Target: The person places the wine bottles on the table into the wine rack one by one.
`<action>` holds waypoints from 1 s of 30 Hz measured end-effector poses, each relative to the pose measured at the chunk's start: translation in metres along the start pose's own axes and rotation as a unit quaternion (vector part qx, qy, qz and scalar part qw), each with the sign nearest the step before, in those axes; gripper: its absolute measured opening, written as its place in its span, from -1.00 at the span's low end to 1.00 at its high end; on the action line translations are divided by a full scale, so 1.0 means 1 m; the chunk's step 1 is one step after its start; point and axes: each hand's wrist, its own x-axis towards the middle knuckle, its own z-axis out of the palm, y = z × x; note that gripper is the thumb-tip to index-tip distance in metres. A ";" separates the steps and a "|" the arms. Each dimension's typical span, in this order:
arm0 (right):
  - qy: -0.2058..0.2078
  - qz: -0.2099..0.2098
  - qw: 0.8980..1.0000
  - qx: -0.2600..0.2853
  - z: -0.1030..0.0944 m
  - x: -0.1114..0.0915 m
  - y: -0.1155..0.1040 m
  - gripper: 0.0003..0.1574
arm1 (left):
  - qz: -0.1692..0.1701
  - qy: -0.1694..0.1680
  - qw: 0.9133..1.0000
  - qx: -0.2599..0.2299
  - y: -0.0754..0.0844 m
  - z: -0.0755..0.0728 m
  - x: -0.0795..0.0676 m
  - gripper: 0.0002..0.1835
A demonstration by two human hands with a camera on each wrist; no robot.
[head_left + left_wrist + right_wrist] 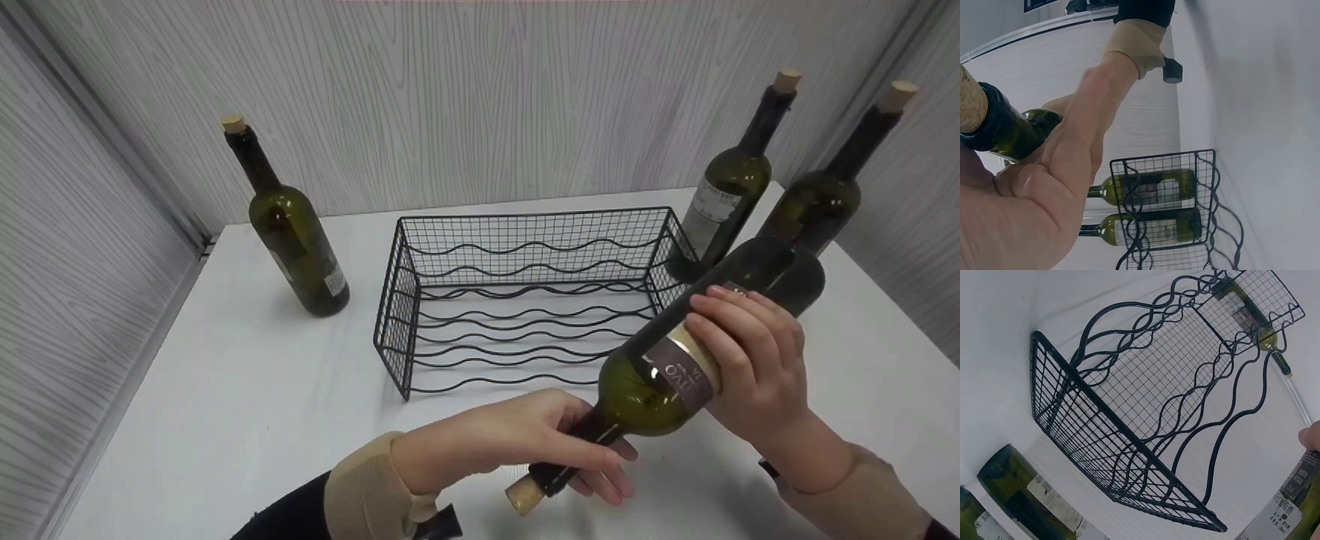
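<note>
Both hands hold one dark green wine bottle (637, 401), tilted with its corked neck down toward the lower left. My left hand (536, 435) is at the neck, thumb across the top and fingers beneath, just above the cork (525, 495). Round the labelled body is my right hand (754, 364), fingers over the upper side. In the left wrist view, the cork and neck (1010, 126) show beside the left hand (1044, 191). The right wrist view catches only a thumb (1310, 437) and part of the bottle's label (1275, 517). Behind the hands stands a black wire wine rack (394, 322) with wavy bars.
One corked bottle (289, 240) stands upright left of the rack. Two more stand at the back right: a white-labelled bottle (724, 195) beside the rack and another bottle (817, 199) partly behind the held one. Wood-grain panels (480, 97) enclose the white table (217, 390).
</note>
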 end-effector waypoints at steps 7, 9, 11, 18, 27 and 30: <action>-0.014 -0.028 1.000 0.003 -0.002 0.000 -0.001 -0.86 | -0.028 -0.026 0.992 -0.121 -0.007 0.007 0.001 -0.78; -0.012 -0.037 0.999 0.004 -0.002 0.001 -0.003 -0.90 | -0.030 -0.025 0.988 -0.152 -0.009 0.010 0.001 -0.80; -0.012 -0.044 0.999 0.006 -0.002 0.003 -0.004 -0.92 | -0.034 -0.017 0.984 -0.172 -0.011 0.013 0.001 -0.82; -0.028 -0.046 0.998 0.014 -0.004 0.007 -0.007 -0.86 | -0.050 0.033 0.984 -0.168 -0.015 0.020 0.001 -0.91; -0.022 -0.062 0.998 0.009 -0.001 0.005 -0.004 -0.93 | -0.043 0.064 0.987 -0.143 -0.016 0.023 -0.001 -0.87; -0.028 -0.061 0.998 0.006 -0.001 0.008 -0.008 -0.91 | -0.037 0.064 0.988 -0.136 -0.018 0.023 -0.001 -0.83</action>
